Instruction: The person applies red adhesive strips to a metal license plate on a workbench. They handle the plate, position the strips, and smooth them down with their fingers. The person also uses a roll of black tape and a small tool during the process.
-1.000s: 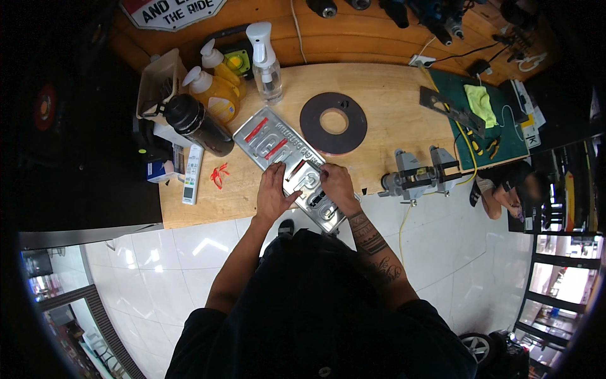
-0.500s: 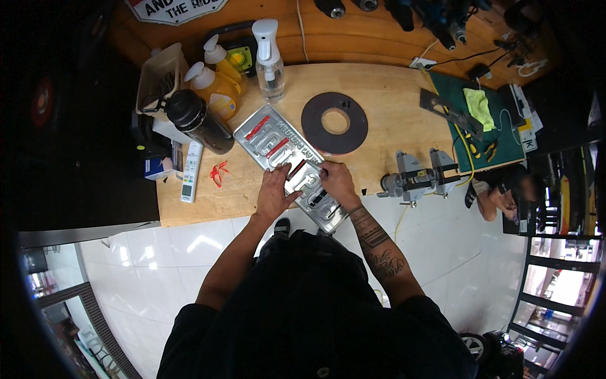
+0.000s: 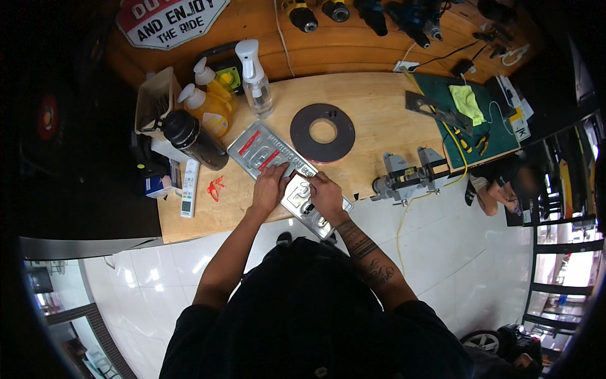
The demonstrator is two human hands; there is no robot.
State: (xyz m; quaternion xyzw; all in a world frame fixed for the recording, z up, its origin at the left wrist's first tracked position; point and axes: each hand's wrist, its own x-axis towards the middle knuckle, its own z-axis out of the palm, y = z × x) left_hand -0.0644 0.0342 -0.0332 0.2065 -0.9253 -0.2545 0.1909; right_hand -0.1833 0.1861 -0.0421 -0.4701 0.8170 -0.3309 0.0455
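A silver embossed metal number plate [image 3: 254, 150] lies at a slant on the workbench, its near end jutting past the front edge. Red strips of tape [image 3: 269, 160] are stuck across its far half, and dark patches show on its near half. My left hand [image 3: 271, 188] lies on the plate's middle with its fingers stretched out, holding it down. Beside it, my right hand [image 3: 325, 194] has its fingertips pressed together at a dark and red strip on the plate. Whatever those fingertips pinch is hidden. Scraps of red backing [image 3: 216, 188] sit left of the plate.
A large dark tape roll [image 3: 344, 131] lies beyond the plate. At left stand a black bottle [image 3: 194, 140], yellow pump bottles [image 3: 212, 114], a spray bottle [image 3: 257, 88] and a white remote [image 3: 189, 189]. A grey vise [image 3: 404, 174] is at right. Another person [image 3: 502, 189] sits beyond it.
The view has shifted, so the bench appears lower in the picture. My right hand has drawn closer to my left across the plate, covering more of the strip there. My left hand stays on the plate.
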